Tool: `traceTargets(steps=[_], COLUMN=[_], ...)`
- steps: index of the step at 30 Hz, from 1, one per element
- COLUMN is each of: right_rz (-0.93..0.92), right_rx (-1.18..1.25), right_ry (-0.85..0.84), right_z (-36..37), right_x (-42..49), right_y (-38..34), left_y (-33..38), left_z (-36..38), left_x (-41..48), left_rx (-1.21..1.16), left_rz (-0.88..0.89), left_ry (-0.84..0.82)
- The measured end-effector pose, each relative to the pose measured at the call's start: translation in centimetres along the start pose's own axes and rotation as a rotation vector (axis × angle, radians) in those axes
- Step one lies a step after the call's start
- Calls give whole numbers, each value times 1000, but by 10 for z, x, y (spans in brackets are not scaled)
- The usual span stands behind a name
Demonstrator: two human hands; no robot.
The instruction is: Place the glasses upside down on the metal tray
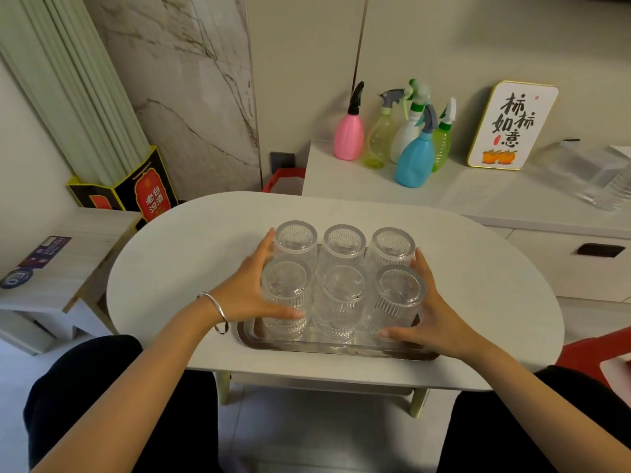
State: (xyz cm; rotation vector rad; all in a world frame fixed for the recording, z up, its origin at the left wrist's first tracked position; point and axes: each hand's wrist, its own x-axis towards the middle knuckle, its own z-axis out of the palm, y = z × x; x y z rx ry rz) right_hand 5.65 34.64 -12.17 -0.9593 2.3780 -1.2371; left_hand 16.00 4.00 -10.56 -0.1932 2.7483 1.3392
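Several clear ribbed glasses (343, 291) stand upside down in two rows on the metal tray (327, 346), which rests on the white oval table. My left hand (249, 291) lies flat against the left side of the group, its thumb across the near left glass (286, 302). On the other side, my right hand (432, 312) presses against the near right glass (397, 302), thumb at its base. Both hands have their fingers extended along the outer glasses; neither lifts one.
The oval table (177, 268) has bare surface to the left and right of the tray. Behind it a white cabinet holds coloured spray bottles (415, 155) and a sign (512, 126). A red stool (594, 356) stands at the right, and a low bench (61, 268) at the left.
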Motion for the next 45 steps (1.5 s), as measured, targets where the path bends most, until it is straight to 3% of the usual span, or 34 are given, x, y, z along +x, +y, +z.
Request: traceTargets(steps=[2,4,8,13,23,39,45], right_rz=[-30,-93,-169,-180,-127,-139,-164], right_rx=[-35,-186,-450,-637,-548,-637,-496], right_ry=[25,48,-4,-118,-133,-114,-95], right_z=[-7,-14,-20,-20,-17,-18,-21], right_x=[0,1,4,4,2,3,0], right_y=[-10,-20,-36,-40,-42,-41,-44], left_y=[18,34,56,55,59,64,70], left_z=[-2,4,28,37,42,43,39], left_x=[1,5,12,18,23,21,17], left_rx=[45,286,623,819,867,852,796], left_rz=[84,218,365,356,312,269,276], left_ry=[107,162,89,23,8,-12,-44])
